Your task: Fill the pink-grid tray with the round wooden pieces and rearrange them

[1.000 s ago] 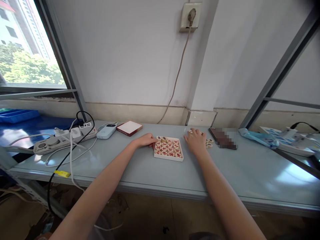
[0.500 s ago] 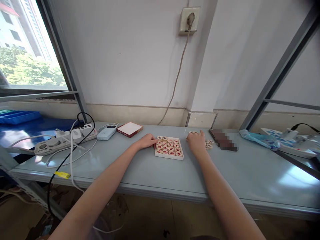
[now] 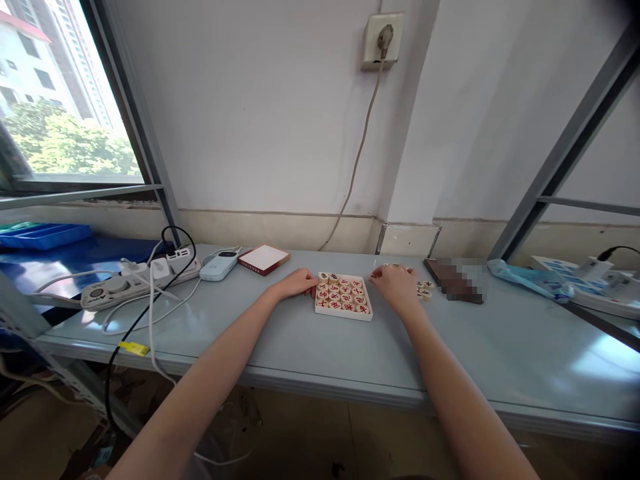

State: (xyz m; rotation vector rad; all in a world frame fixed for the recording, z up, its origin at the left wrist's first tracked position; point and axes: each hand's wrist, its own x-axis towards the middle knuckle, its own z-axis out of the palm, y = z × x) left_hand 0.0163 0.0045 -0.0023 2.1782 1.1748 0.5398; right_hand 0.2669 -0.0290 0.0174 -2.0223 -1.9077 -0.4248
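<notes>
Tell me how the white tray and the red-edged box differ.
The white tray holds round Chinese chess pieces; the red-edged box shows a plain white face.
The tray has white walls, the box dark red sides.
The tray has the left hand at its left side; the box is untouched, farther back.
Both are low and lie flat on the gray table.

R hand (image 3: 397, 287) slightly nearer tray (image 3: 344, 315)
</notes>
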